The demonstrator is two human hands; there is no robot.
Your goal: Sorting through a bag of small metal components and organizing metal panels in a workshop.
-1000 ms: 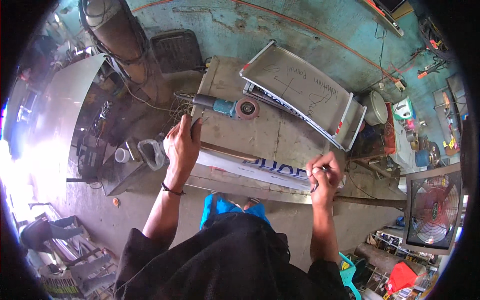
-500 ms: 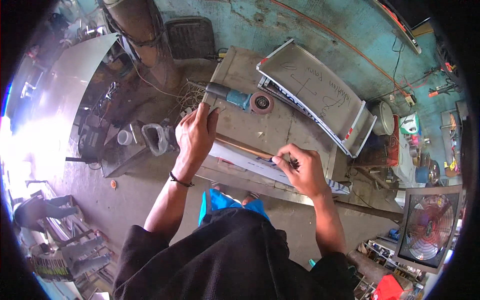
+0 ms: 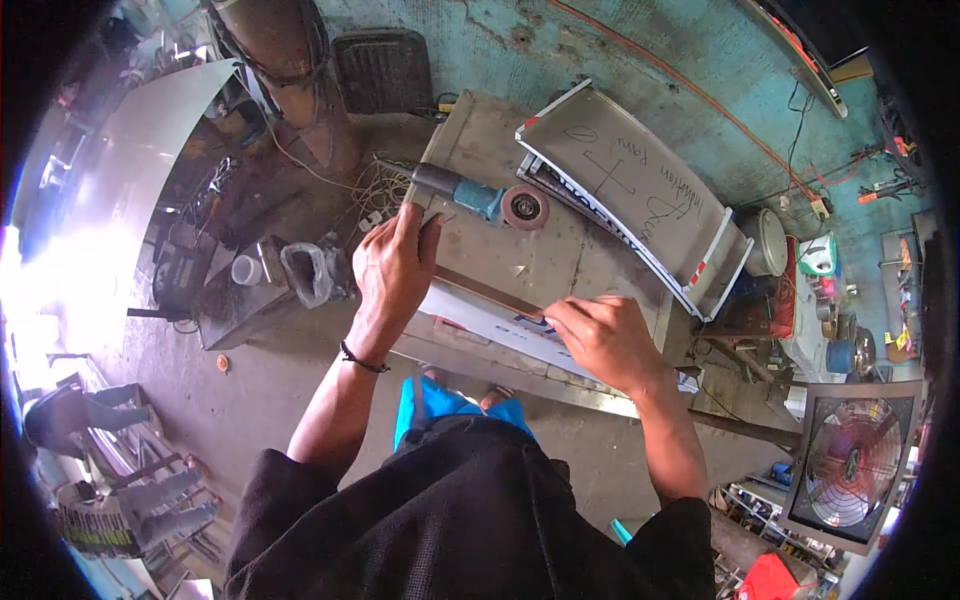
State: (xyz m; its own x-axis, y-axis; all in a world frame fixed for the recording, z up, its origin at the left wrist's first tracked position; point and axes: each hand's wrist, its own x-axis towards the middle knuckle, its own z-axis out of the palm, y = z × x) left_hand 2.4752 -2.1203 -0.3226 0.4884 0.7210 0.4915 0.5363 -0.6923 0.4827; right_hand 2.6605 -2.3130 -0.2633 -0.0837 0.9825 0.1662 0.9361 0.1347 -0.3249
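A long sheet-metal piece (image 3: pixel 480 318) with white printed film on its face lies along the near side of the metal worktable, its narrow brownish far edge turned up. Closed around its left end is my left hand (image 3: pixel 392 272), thumb on the far side. My right hand (image 3: pixel 605 342) pinches the far edge right of the middle, its fingertips partly hidden by the hand. Beyond my left hand rests a teal and black angle grinder (image 3: pixel 480 196) with a round disc, touched by neither hand.
On the worktable (image 3: pixel 470 140), bent metal panels (image 3: pixel 625 180) with handwriting lean at the back right. A floor fan (image 3: pixel 853 462) stands at right, near a white bucket (image 3: pixel 764 242). Coiled cord (image 3: pixel 385 190) hangs at the table's left, and a bench (image 3: pixel 245 305) holds a plastic bag.
My right hand has rolled over, its fingers now closing down on the far edge of the sheet-metal piece. My left hand keeps its hold.
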